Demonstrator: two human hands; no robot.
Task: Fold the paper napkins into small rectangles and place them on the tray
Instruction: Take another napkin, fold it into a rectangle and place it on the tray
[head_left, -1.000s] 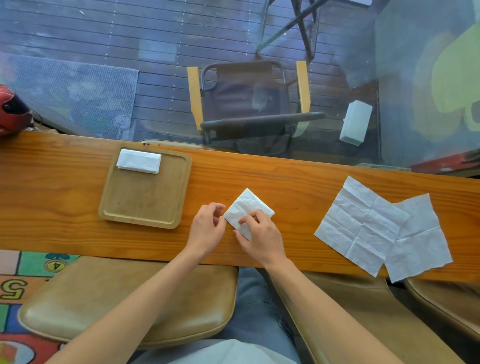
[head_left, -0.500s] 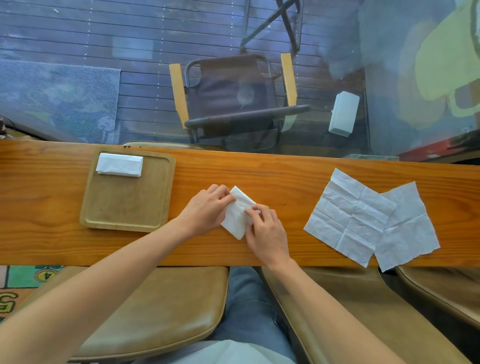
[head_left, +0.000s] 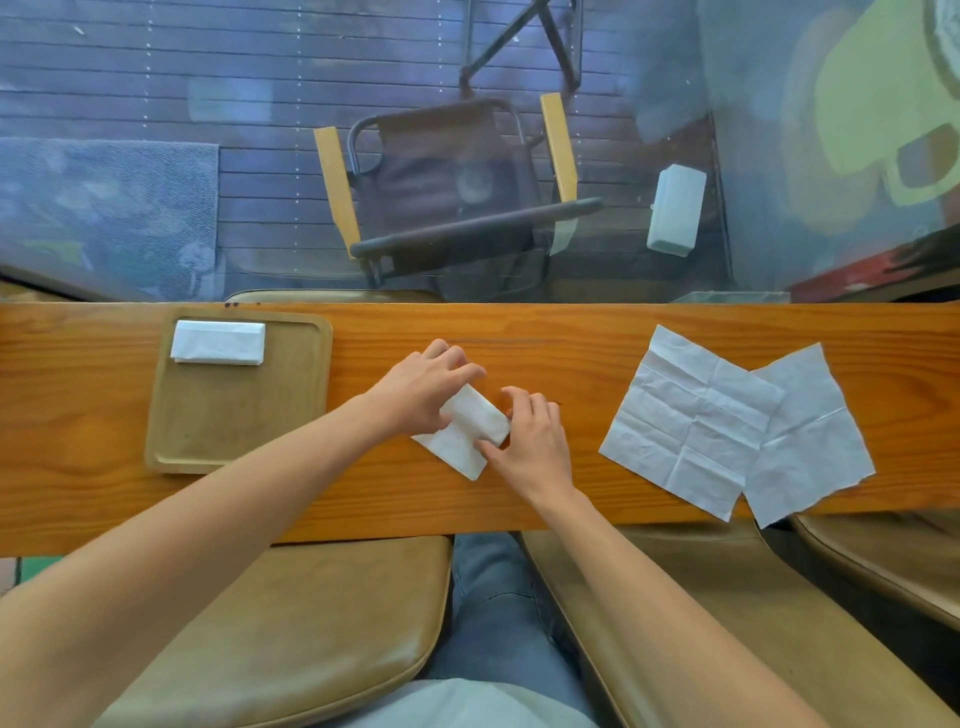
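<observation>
On the left of the wooden counter (head_left: 78, 415) sat the tray (head_left: 239, 447), with one finished folded napkin (head_left: 218, 343) lying flat in its far left corner; the remainder of the tray's surface was bare wood.

At centre, the napkin in work (head_left: 462, 436) lay on the counter, skewed diagonally, with its upper flap brought over toward the lower half. Judged step: closing this fold into a small rectangle. To do it well, edges should be matched before pressing, the crease run firmly along its whole length, and the lower layer pinned so the thin paper does not slide or tear.

Left hand (head_left: 423, 389): fingers curled over the upper left part of the napkin, resting on and holding the flap; not spread wide. How tight the pinch was, cannot tell.

Right hand (head_left: 530, 436): thumb and forefinger close together, pinching the napkin's right edge near the fold; other fingers loosely bent.

At right, two unfolded napkins (head_left: 691, 421) lay flat and creased, overlapping, the nearer corners hanging past the counter edge. Judged: one done, one in hand, two waiting.
</observation>
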